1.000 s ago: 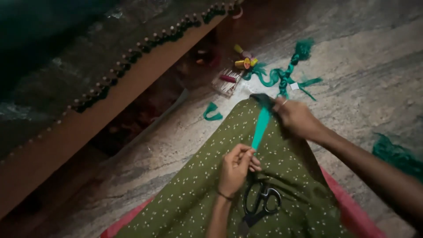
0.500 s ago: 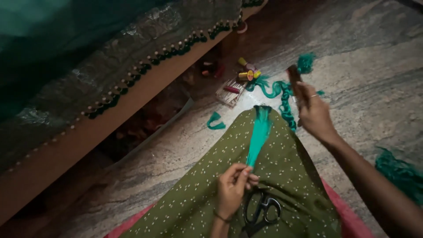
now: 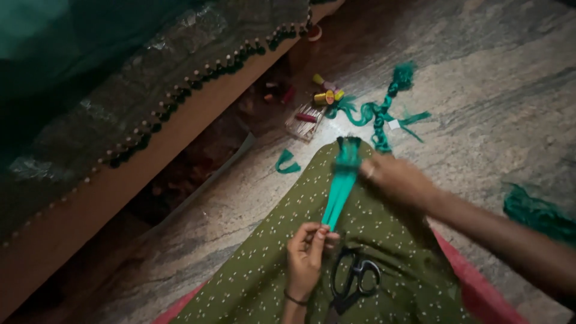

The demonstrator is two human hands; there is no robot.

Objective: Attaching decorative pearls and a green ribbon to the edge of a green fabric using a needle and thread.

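Observation:
A teal thread bundle (image 3: 339,191) lies stretched along the olive dotted cloth (image 3: 264,264) over my lap, its far end dark (image 3: 348,144). My left hand (image 3: 306,258) pinches the near end between its fingertips. My right hand (image 3: 393,179) is blurred by motion beside the bundle's far part, its fingers close to the threads. Whether it holds anything cannot be made out. Black scissors (image 3: 357,273) rest on the cloth just right of my left hand.
On the stone floor ahead lie a teal skein (image 3: 379,114), yellow and red thread spools (image 3: 327,96), a small flat box (image 3: 305,120) and a teal scrap (image 3: 287,162). Cloth with a beaded border (image 3: 180,90) hangs at the left. Teal fabric (image 3: 537,213) lies at the right.
My right hand, raised with a small dark object half a second ago, has come back down beside the bundle's far end. My left hand still holds the near end.

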